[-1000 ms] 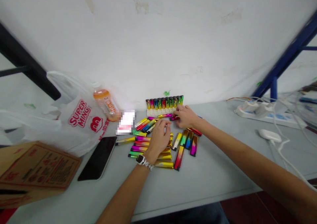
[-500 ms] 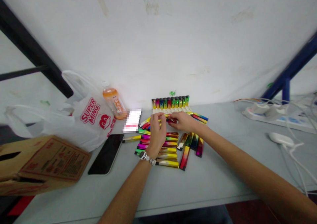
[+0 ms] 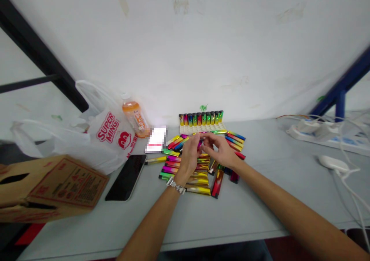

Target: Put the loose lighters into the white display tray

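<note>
My left hand (image 3: 189, 155) is upright over a spread of lighters, its fingers close together. My right hand (image 3: 221, 149) curls in from the right, and its fingertips meet those of the left. Between them shows part of a purple lighter (image 3: 199, 145), mostly hidden by the fingers. Under and around both hands lie several shiny lighters in yellow, pink, green and red, such as a red lighter (image 3: 217, 184) at the front. Behind the hands, a row of upright lighters (image 3: 204, 119) stands in the back of a white holder tray (image 3: 187, 129).
On the left are a black phone (image 3: 126, 178), a pixelated white card or packet (image 3: 156, 139), an orange drink bottle (image 3: 135, 116), a white plastic bag (image 3: 98, 145) and a cardboard box (image 3: 63, 191). A power strip (image 3: 315, 136) with cables and a white adapter (image 3: 333, 163) lie right.
My view has shifted slightly. Both hands have drawn closer together, and the right thumb has come nearer the left palm. More lighters show to the right of the hands.
</note>
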A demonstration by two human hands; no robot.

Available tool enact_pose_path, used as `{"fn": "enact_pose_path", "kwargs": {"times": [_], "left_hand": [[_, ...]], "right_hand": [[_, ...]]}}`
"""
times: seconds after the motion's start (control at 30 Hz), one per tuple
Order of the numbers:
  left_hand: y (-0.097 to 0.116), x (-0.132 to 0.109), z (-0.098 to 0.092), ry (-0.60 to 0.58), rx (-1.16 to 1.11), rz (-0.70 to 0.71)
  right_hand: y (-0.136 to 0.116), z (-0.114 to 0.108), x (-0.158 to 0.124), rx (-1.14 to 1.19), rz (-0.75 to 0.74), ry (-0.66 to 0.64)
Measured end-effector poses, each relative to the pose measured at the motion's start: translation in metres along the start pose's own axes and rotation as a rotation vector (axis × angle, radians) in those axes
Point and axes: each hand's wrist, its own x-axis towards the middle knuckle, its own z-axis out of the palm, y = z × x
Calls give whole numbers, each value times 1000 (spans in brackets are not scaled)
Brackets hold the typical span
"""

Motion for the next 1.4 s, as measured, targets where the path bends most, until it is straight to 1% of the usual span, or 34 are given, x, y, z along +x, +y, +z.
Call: {"fn": "enact_pose_path", "kwargs": {"times": [0.1,0.17,0.23,0.3,0.5,0.77,1.0,1.2,1.4], "left_hand": [[1,0,1,-3,65,64],[1,0,2,24,145,59],[-1,1,3,49,206,26],[-2,2,4,60,246,15],[-3,4,2,94,291,56],[-2,0,0,96,251,155],[-2,-2,0,91,272,152],[-6,3,1,148,334,118],[-5,4,1,121,361,76]], "right_hand": [[3,-2,-2,74,-49,77],[5,-3,-3,108,-39,120],[6,-2,-3,123,-22,131],[8,-1,-3,130,-9,121],[13,3,-5,97,-1,71],[11,3,-5,67,-10,69],[9,4,-6,83,-7,65],[14,4,-6,112,3,60],[14,4,-6,126,21,58]]}}
